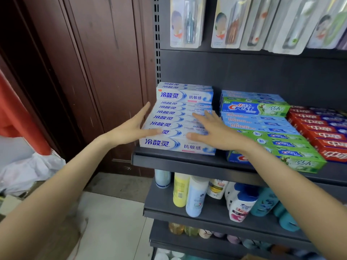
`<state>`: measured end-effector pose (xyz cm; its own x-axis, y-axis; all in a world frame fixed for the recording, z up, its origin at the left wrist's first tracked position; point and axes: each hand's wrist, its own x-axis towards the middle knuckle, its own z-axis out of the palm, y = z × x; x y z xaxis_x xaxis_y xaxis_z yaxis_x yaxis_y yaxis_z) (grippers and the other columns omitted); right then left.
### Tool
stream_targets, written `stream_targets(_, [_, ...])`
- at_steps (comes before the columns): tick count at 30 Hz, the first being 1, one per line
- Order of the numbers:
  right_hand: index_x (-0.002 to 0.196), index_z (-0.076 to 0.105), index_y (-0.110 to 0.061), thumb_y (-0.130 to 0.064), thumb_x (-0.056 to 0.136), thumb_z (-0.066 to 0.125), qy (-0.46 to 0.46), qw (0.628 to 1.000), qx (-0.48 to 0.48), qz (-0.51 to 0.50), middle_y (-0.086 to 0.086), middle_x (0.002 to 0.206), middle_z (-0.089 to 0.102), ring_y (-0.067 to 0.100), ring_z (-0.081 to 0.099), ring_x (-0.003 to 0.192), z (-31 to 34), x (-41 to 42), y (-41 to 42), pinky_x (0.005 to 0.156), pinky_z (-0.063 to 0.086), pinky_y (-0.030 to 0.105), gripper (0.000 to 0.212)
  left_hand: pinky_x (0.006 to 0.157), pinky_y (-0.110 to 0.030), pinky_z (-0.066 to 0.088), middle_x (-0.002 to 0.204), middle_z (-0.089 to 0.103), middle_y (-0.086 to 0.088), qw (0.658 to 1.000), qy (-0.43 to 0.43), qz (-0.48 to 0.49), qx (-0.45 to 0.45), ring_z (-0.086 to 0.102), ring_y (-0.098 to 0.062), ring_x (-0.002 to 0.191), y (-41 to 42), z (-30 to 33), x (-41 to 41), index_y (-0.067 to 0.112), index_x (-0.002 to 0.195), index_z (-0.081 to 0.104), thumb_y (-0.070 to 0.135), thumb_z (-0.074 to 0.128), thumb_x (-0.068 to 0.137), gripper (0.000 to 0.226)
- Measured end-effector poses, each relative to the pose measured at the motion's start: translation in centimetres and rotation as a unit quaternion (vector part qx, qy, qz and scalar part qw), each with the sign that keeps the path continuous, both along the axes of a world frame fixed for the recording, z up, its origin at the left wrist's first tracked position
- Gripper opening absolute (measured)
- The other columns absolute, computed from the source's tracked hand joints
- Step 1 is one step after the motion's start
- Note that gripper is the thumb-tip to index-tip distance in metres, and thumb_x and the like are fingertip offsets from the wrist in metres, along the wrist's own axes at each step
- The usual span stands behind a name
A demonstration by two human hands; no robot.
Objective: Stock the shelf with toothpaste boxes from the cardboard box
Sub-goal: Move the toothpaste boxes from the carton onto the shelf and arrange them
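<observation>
Left hand (134, 128): mine, fingers straight and spread, flat against the left end of the white-and-blue toothpaste boxes (176, 126); holds nothing.
Right hand (212, 131): fingers straight, palm down on top of the same boxes toward their right end; holds nothing.
White-and-blue toothpaste boxes: stepped rows at the left end of the shelf (187, 162), front box at the lip, a taller stack behind against the back panel.
Green-and-blue toothpaste boxes (266, 128): just beside on the right, already ranked.
Red toothpaste boxes (319, 132): further right, same shelf.
Toothbrush packs (185, 21): hanging above.
Bottles (195, 196): on the shelf below.
Cardboard box: not in view.
Step in hand: I judge squaring up the white-and-blue rows, pressing both ends.
Next move calls for: lifting both palms off without dragging a box askew, then turning back to the carton, wherever it sits, if stock remains.
</observation>
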<state>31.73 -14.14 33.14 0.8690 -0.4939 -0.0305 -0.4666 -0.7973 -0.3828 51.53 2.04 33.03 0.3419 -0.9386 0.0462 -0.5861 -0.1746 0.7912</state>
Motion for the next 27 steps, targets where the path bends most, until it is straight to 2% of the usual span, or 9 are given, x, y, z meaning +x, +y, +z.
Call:
stream_targets(2, [0.151,0.004,-0.029,-0.06,0.087,0.047,-0.075,0.997,0.015,-0.025,0.006,0.16,-0.002,0.021,-0.003,0.147,0.8,1.0,-1.9,0.119,0.009,0.043,0.083,0.112,-0.028,0.025,0.154,0.018,0.015,0.996,0.038,0.059,-0.048,0.027,-0.002,0.135,-1.3,0.5,1.8,0.034,0.149,0.006,0.072,0.063,0.062,0.111])
stream_targets(4, [0.151,0.007,-0.025,-0.05,0.091,0.051,-0.112,0.992,0.001,-0.063,0.008,0.16,0.004,0.022,0.006,0.147,1.4,2.4,-4.0,0.117,0.016,0.039,0.08,0.112,-0.033,0.023,0.156,0.019,0.001,0.991,0.031,0.1,-0.079,0.024,-0.016,0.141,-3.7,0.7,3.8,0.027,0.151,0.009,0.053,0.06,0.082,0.09])
stream_targets(6, [0.152,0.007,-0.024,-0.042,0.093,0.053,-0.109,0.99,-0.003,-0.092,0.011,0.159,0.002,0.025,0.01,0.146,1.8,4.0,-5.7,0.113,0.019,0.037,0.076,0.111,-0.033,0.025,0.157,0.019,-0.003,0.99,0.015,0.121,-0.075,0.026,-0.019,0.141,-6.6,0.9,5.3,0.019,0.151,0.007,0.038,0.059,0.089,0.083])
stream_targets(10, [0.152,0.008,-0.024,-0.034,0.096,0.05,-0.086,0.987,0.016,-0.135,0.016,0.158,-0.005,0.032,0.022,0.142,2.2,6.7,-7.6,0.107,0.027,0.031,0.071,0.112,-0.035,0.022,0.157,0.016,-0.005,0.989,0.04,0.14,-0.029,0.023,-0.022,0.142,-12.1,1.0,7.0,0.013,0.151,0.002,0.031,0.06,0.09,0.086])
stream_targets(15, [0.152,0.006,-0.013,-0.022,0.1,0.04,-0.072,0.984,0.008,-0.162,0.018,0.157,-0.009,0.033,0.019,0.143,1.9,8.3,-8.9,0.11,0.022,0.029,0.063,0.105,-0.033,0.032,0.15,0.034,-0.008,0.98,0.119,0.151,-0.056,0.038,-0.026,0.133,-15.3,0.6,7.6,0.013,0.149,0.013,0.015,0.058,0.09,0.074])
stream_targets(19, [0.152,0.003,-0.01,-0.019,0.101,0.039,-0.055,0.985,0.006,-0.162,0.02,0.157,-0.01,0.034,0.02,0.142,1.8,8.5,-9.4,0.109,0.023,0.028,0.063,0.105,-0.038,0.037,0.147,0.038,-0.009,0.987,0.053,0.143,-0.043,0.043,-0.027,0.13,-15.0,-0.3,8.3,0.013,0.15,0.012,0.015,0.052,0.094,0.069])
stream_targets(23, [0.151,0.002,-0.009,-0.018,0.1,0.039,-0.054,0.985,0.006,-0.162,0.021,0.156,-0.01,0.035,0.032,0.137,2.0,8.6,-9.4,0.104,0.03,0.028,0.064,0.08,-0.035,0.045,0.127,0.055,-0.02,0.984,-0.104,0.142,-0.032,0.057,-0.033,0.107,-14.8,-0.6,8.3,0.005,0.149,0.009,0.01,0.042,0.097,0.062])
stream_targets(25, [0.151,0.002,-0.009,-0.019,0.1,0.041,-0.055,0.985,0.003,-0.164,0.021,0.156,-0.01,0.035,0.036,0.135,2.0,8.6,-9.3,0.103,0.032,0.029,0.066,0.074,-0.032,0.043,0.125,0.056,-0.02,0.982,-0.133,0.135,-0.027,0.059,-0.032,0.103,-14.8,-0.6,8.4,0.004,0.149,0.008,0.01,0.044,0.097,0.064])
stream_targets(27, [0.151,0.001,-0.009,-0.02,0.099,0.042,-0.047,0.985,-0.007,-0.165,0.021,0.156,-0.01,0.036,0.037,0.134,1.9,8.6,-9.4,0.103,0.034,0.031,0.067,0.074,-0.031,0.043,0.127,0.055,-0.02,0.98,-0.145,0.133,-0.025,0.059,-0.032,0.104,-14.9,-0.6,8.5,0.005,0.149,0.009,0.011,0.047,0.096,0.066])
